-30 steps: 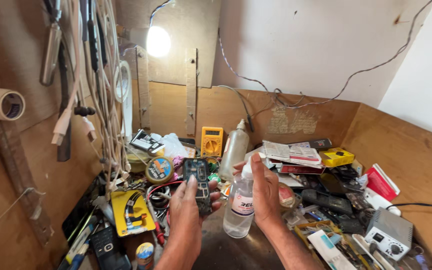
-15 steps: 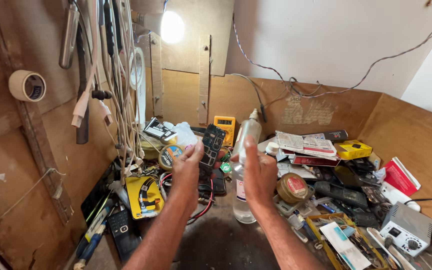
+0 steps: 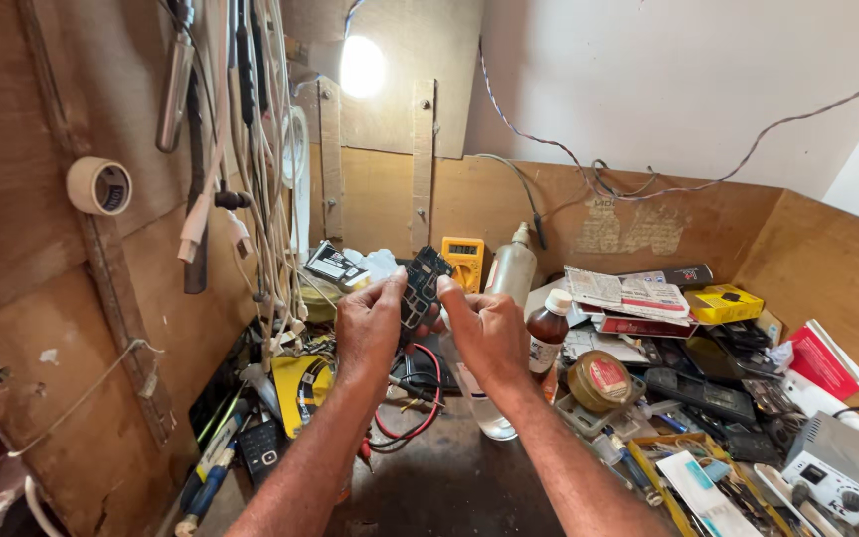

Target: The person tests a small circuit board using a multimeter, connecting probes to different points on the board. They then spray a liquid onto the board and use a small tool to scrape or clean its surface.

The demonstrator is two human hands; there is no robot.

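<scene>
**Inspector:** Your left hand and right hand are both raised above the bench, with a dark circuit board between them. What grips it?

**Assistant:** Your left fingers are closed on the board's left edge, thumb forward. Your right fingertips pinch its right edge. The board stands tilted, upper end leaning right, in front of the yellow multimeter.

**Inspector:** And directly about your hands?

**Assistant:** A clear plastic bottle stands just below your right wrist, partly hidden by it. A small brown bottle with a white cap stands just right of that hand, and a round tin with a red label lies near it. Red and black leads loop under your left wrist. Cables hang on the left wall beside a tape roll.
</scene>
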